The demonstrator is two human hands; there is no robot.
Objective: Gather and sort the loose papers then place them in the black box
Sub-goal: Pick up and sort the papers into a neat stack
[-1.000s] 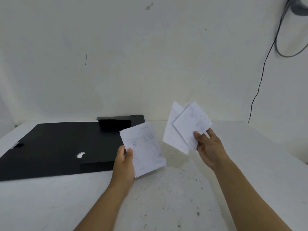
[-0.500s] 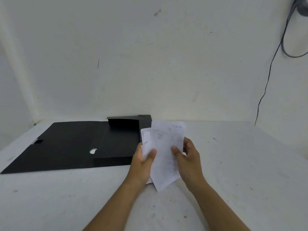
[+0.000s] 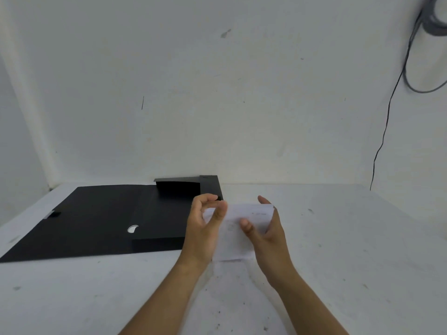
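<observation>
While you squared the papers [image 3: 238,229] into one stack just right of the black box [image 3: 116,221], the gathering step looked nearly done. Your right hand [image 3: 264,234] had its grip closed on the stack; your left hand [image 3: 205,226] steadied its edge, fingers loose. The sheets looked white, thin and faintly printed. Next, you needed to carry them left into the open box on the table [image 3: 350,238].

wall [image 3: 242,93]: white, scuffed | table [image 3: 362,238]: white, speckled | cable [image 3: 387,122]: black, hanging at right
</observation>
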